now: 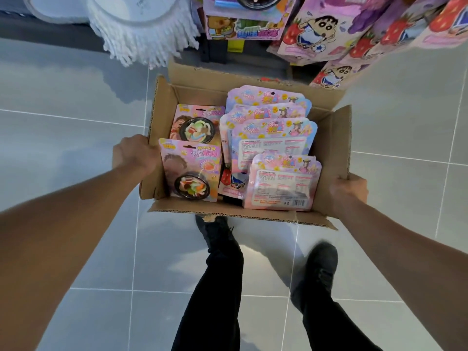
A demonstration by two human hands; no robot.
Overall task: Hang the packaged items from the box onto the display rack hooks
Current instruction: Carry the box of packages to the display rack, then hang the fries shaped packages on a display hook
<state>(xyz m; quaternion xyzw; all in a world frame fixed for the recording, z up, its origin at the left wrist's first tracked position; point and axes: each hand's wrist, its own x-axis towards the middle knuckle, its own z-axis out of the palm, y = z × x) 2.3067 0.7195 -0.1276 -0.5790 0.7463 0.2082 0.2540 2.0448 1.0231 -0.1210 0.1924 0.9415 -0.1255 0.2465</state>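
Cardboard box of packaged items held between both hands: left hand clamped on its left flap edge, right hand on right flap edge. Open tiled floor lies outside each hand (hung packages crowd beyond the box).

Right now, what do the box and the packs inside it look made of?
The box: corrugated cardboard, matte brown, fluting visible along the cut edge. The packs: glossy printed card, seemingly under clear plastic, judging by the glare. The floor: likely glazed tile, grouted, reflective.

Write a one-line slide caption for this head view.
Both hands, left hand and right hand, grip an open cardboard box of pink packaged items below stocked display rack.
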